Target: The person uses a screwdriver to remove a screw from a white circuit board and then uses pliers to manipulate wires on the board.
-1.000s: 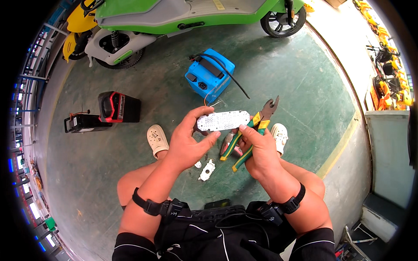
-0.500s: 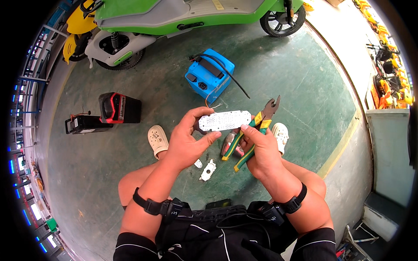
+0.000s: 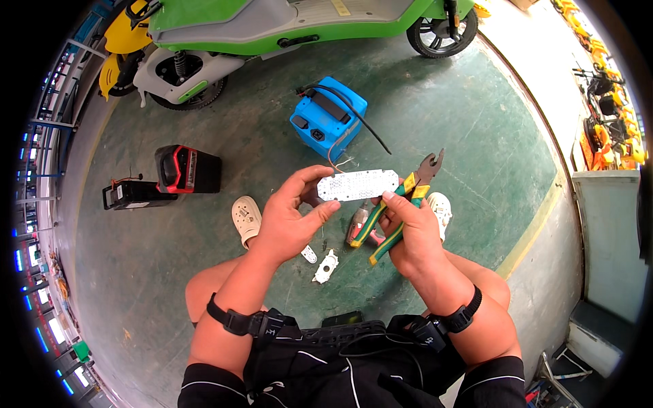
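Between my hands is a white circuit board [image 3: 358, 185], long and narrow with clipped corners and rows of small marks. My left hand [image 3: 291, 221] grips its left end, fingers behind and thumb along the lower edge. Thin wires rise from behind the board near that end. My right hand [image 3: 413, 231] is closed around pliers [image 3: 423, 178] with green and yellow handles, jaws slightly apart and pointing up to the right. Its thumb also reaches the board's right end. Below, a red and grey tool [image 3: 359, 224], partly hidden, lies near a white bracket [image 3: 326, 266] and a small white strip [image 3: 309, 254].
A blue battery box [image 3: 330, 115] with a black cable stands ahead. To the left are a black and red battery case [image 3: 189, 170] and a flat black one [image 3: 136, 194]. A green electric scooter [image 3: 286, 34] spans the far side. A pale cabinet [image 3: 612, 238] stands right.
Both hands have shifted slightly to the right, carrying the board and pliers with them. The grips stay the same.
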Demonstrator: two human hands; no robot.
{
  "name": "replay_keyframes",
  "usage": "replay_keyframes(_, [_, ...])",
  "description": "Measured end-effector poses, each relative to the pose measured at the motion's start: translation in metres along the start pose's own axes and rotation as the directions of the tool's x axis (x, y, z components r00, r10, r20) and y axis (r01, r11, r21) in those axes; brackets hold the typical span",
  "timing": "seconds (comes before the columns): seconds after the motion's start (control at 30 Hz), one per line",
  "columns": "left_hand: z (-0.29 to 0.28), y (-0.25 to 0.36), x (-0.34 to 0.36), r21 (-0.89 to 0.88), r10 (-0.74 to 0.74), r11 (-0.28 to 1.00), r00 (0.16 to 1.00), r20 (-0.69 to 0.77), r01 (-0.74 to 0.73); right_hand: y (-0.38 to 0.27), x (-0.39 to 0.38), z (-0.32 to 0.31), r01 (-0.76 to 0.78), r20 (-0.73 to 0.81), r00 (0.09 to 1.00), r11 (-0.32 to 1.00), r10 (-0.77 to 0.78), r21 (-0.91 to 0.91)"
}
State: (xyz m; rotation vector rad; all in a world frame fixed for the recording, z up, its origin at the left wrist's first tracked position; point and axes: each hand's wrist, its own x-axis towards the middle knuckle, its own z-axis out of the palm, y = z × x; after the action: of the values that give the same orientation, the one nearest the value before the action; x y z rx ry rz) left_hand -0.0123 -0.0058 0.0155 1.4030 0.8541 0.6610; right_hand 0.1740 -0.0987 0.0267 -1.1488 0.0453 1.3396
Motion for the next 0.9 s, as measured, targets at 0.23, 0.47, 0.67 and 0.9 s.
replay_keyframes(0.23, [-0.0016,-0.0001,-0.0004,0.053,0.0,0.999,1.0,-0.002,0.0,-0.0024,0.0009,0.0022,0.024,-0.01,1.0,1.0,-0.024,-0.001])
replay_keyframes(0.47, [-0.0008,-0.0019,0.0001,0.23,0.085,0.97,0.996,-0.036,-0.075,-0.0034,0.0016,0.0018,0.018,-0.015,1.0,1.0,-0.018,0.011])
replay_keyframes(0.67, [-0.0019,0.001,0.0004,0.313,0.119,0.944,0.992,-0.034,-0.103,-0.0038,0.0018,0.0012,-0.006,-0.031,1.0,1.0,0.006,-0.002])
replay_keyframes(0.9, [-0.0053,0.0024,0.0012,0.221,0.074,0.973,0.996,-0.056,-0.06,-0.0059,-0.0003,0.0039,-0.048,-0.036,0.998,0.999,0.049,0.023])
